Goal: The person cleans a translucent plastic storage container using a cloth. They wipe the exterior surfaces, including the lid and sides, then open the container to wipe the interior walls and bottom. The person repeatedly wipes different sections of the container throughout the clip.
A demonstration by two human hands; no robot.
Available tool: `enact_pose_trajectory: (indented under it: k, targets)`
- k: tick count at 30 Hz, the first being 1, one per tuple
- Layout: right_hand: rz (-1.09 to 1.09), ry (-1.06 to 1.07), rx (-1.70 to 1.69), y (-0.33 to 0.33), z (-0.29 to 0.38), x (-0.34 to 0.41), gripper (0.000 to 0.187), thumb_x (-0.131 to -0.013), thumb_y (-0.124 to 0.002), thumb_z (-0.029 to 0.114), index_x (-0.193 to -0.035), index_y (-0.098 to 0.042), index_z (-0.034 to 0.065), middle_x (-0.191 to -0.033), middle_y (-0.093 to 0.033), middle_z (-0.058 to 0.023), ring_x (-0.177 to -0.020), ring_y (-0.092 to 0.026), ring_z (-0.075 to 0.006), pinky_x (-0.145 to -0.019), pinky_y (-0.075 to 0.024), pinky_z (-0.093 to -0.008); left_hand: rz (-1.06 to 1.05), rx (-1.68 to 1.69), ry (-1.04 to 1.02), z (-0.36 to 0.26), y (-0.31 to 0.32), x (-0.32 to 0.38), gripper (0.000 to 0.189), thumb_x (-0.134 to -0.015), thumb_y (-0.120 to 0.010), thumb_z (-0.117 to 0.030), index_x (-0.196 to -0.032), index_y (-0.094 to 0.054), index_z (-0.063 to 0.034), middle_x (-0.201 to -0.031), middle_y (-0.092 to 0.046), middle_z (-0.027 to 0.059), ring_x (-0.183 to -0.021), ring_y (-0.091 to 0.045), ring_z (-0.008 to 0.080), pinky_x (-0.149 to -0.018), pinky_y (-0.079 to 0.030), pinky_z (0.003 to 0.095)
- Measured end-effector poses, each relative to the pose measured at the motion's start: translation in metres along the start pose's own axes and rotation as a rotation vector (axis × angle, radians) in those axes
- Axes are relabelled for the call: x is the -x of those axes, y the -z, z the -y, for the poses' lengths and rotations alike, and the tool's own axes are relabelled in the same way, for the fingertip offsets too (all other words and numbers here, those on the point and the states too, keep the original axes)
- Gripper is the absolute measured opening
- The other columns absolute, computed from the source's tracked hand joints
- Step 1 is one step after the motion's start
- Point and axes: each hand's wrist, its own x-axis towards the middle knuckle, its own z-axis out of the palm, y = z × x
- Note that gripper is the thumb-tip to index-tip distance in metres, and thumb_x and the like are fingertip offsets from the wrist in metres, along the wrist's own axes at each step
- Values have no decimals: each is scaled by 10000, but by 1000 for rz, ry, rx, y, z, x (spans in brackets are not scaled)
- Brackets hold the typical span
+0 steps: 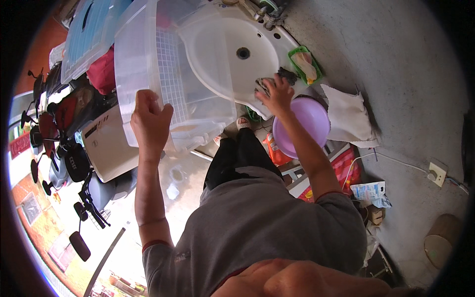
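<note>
My left hand [150,120] grips the rim of a large clear plastic storage bin [137,70], which is tilted on its side and partly overlaps a white ceramic washbasin [219,48]. At the basin's right edge, my right hand [276,94] is on or just above a crumpled grey cloth [262,85]; whether the fingers hold it is unclear. A dark scrubbing pad or rag [288,75] lies just beyond those fingers. Through the bin's clear wall a white grid shows.
A green plastic tray [305,65] with a soap-like item sits by the basin. Below it stands a purple basin [308,126], beside a hanging whitish cloth [349,115]. A faucet [265,16] is at the top. Blue-lidded bins [92,33] and parked scooters [63,122] are at left.
</note>
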Motion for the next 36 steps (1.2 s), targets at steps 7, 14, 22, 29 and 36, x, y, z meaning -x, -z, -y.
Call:
enact_pose_trajectory:
  k: [7,14,22,29,36]
  targets:
    - [-69,-88,213,-43,-82,-36,383,-829,-664,195,-1209,-609,198,-1271,-519,-172,-1085,-495,-402,-928,-418,-478,3,68,-30,-21,-12,5,274,-686,-667,-6,-886,-490,-66,-552,-424,26,-486,-412,120,-499,-374,276]
    - [-97,183,-525,-13,40,-60,288,-753,-664,96,-1036,-659,147,-993,-586,-66,-949,-536,-303,-784,-455,-419,18,99,30,-42,-28,18,286,-685,-675,18,-889,-492,-64,-562,-405,5,-503,-391,92,-503,-363,245]
    - [10,775,-381,-128,137,-84,94,-764,-624,177,-829,-618,109,-986,-556,-93,-935,-539,-283,-770,-494,-384,46,-39,-41,-50,-40,16,263,-680,-659,15,-852,-473,-55,-536,-384,32,-455,-371,111,-462,-351,260]
    - [-387,369,-341,-177,200,-244,106,-708,-602,132,-759,-609,39,-911,-569,-110,-865,-542,-280,-736,-475,-402,89,-112,-84,-48,-42,12,228,-703,-620,35,-819,-449,-62,-516,-351,37,-423,-364,119,-446,-342,259]
    - [83,673,-783,-197,200,-80,162,-813,-570,144,-944,-553,50,-891,-568,-134,-891,-563,-317,-755,-477,-477,156,-97,17,-49,-35,9,231,-723,-606,13,-848,-430,-68,-541,-424,84,-419,-496,243,-448,-417,322]
